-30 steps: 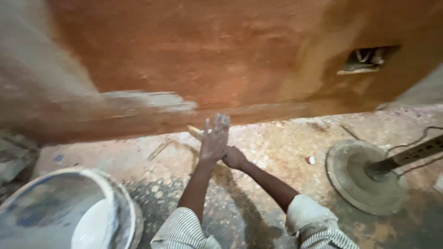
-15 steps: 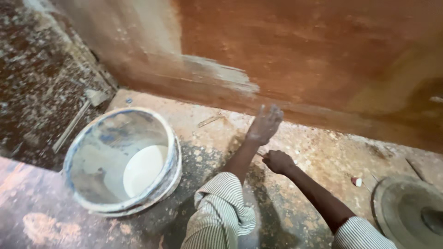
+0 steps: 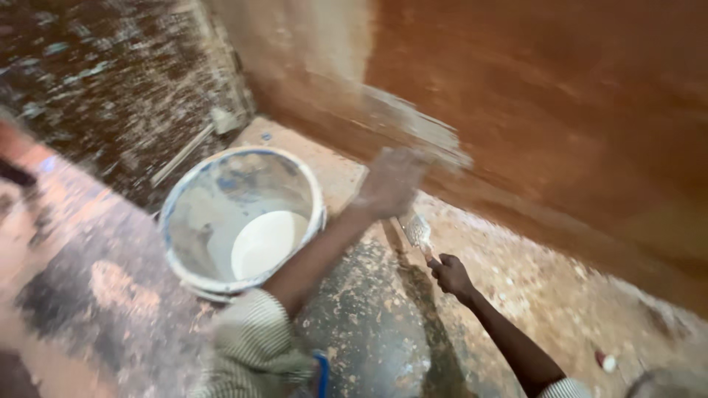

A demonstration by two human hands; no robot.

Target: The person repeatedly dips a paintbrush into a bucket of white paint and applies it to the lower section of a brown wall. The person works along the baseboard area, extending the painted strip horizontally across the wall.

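My left hand [image 3: 391,180] is raised near the foot of the reddish-brown wall [image 3: 560,110], blurred and smeared with white, its fingers hard to make out. My right hand [image 3: 451,276] is closed around the handle of a small putty-covered tool [image 3: 418,232] whose blade points up toward the left hand. To the left of my left forearm stands a blue-and-white bucket [image 3: 193,221] with white putty in its bottom.
A pale putty patch [image 3: 413,121] runs along the wall's lower edge. The speckled floor [image 3: 354,324] is spattered with white. A small red-and-white object [image 3: 606,361] lies at the lower right. A stick-like piece [image 3: 184,151] lies beyond the bucket.
The view has swung left, so the bucket now sits nearer the middle. My left hand stays raised by the wall, and the right hand's tool blade now shows.
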